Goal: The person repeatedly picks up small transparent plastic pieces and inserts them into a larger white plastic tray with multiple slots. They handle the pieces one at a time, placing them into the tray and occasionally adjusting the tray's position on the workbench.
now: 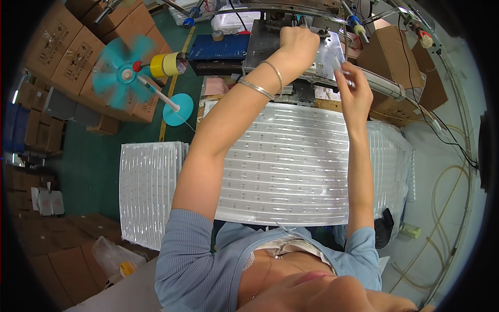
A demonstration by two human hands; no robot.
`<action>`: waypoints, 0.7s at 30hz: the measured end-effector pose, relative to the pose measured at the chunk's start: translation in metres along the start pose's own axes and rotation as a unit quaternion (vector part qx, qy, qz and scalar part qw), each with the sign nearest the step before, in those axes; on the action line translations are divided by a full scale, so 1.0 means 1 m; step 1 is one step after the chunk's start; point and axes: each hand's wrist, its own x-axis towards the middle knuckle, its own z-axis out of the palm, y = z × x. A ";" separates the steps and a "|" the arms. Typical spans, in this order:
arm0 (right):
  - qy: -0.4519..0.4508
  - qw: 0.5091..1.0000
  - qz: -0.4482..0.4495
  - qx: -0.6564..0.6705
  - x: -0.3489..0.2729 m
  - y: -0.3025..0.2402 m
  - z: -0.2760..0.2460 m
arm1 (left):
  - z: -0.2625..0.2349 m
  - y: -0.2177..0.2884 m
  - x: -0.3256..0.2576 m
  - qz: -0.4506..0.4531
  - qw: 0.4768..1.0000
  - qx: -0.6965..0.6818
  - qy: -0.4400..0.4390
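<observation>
My left hand (300,42), with bangles on the wrist, is closed over the metal plate (266,42) of a bench machine. Its fingertips are turned away, so what they grip is hidden. To its right, my right hand (356,91) is raised at the plate's right edge, thumb and forefinger drawn together. A faint see-through glint shows at those fingertips, too unclear to name. Below both hands lies a wide, shiny ribbed plastic tray (283,166) with long parallel rows and small marks along them.
A stack of similar trays (150,192) stands at left, and wrapped ones (387,171) at right. A turquoise fan (125,75) spins beside tape rolls (165,65). A blue box (218,48) adjoins the machine. Cartons (65,60), an open carton (392,62) and hoses (442,208) surround the bench.
</observation>
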 end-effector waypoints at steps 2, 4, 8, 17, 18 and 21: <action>0.025 0.997 -0.063 -0.043 0.017 -0.001 0.016 | -0.006 -0.001 -0.016 -0.010 0.996 -0.071 0.060; 0.048 0.988 -0.134 -0.060 0.034 0.003 0.034 | -0.022 -0.004 -0.057 -0.039 0.970 -0.184 0.152; 0.031 0.951 -0.217 -0.218 0.061 0.007 0.068 | -0.035 -0.030 -0.144 -0.129 0.829 -0.528 0.131; 0.012 0.967 -0.178 -0.184 0.061 0.021 0.057 | -0.041 -0.038 -0.303 -0.360 0.697 -0.621 0.001; 0.008 0.977 -0.152 -0.149 0.050 0.015 0.043 | -0.045 -0.032 -0.315 -0.365 0.720 -0.590 0.008; -0.038 0.990 -0.092 -0.099 -0.014 0.000 0.006 | -0.050 -0.018 -0.361 -0.337 0.843 -0.418 0.011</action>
